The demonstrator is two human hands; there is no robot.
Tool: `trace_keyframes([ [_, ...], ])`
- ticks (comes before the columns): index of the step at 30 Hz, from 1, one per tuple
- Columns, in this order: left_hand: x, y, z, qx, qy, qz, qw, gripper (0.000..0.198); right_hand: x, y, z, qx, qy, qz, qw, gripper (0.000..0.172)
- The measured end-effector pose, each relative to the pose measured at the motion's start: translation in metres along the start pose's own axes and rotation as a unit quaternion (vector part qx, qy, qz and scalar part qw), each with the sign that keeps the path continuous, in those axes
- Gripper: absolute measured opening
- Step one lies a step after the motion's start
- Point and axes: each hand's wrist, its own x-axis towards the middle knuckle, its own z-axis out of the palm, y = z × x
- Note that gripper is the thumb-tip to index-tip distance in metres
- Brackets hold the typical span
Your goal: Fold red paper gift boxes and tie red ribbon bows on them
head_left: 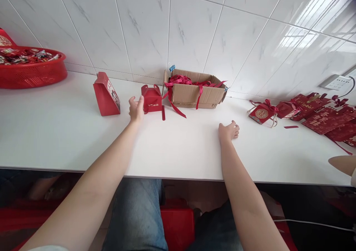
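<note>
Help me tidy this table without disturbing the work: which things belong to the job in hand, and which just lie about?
Likely in the job: small red box, beside the left hand; ribbons in the cardboard box; tall red box.

Probably just lying about: power socket; loose red strip at far right; white cable below the table.

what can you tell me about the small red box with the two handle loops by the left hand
The small red handled box looks like folded card, with two rounded loops rising from its top and small, pale, unreadable markings low on the front. It stands upright on the white table, left of the cardboard box. The left hand is at its left side, though contact is unclear. A thin red strip lies by its lower right corner.
</note>
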Motion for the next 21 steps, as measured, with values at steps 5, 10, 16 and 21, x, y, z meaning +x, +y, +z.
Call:
trace_keyframes([
  [5,0.004,0.004,-0.02,0.096,0.294,-0.018,0.951,0.074,0.002,0.001,0.002,-0.005,0.003,0.0,1.0,0.062],
  [10,0.024,-0.019,-0.047,0.1,0.309,-0.112,0.939,0.128,0.004,0.001,0.003,-0.012,-0.001,-0.001,1.0,0.062],
  [16,0.042,-0.046,-0.05,0.065,0.291,-0.139,0.944,0.092,0.003,0.0,0.002,-0.016,-0.001,-0.005,1.0,0.061],
  [21,0.035,-0.037,-0.048,0.063,0.27,0.038,0.96,0.056,0.001,-0.002,-0.001,-0.011,-0.005,-0.003,1.0,0.061],
])
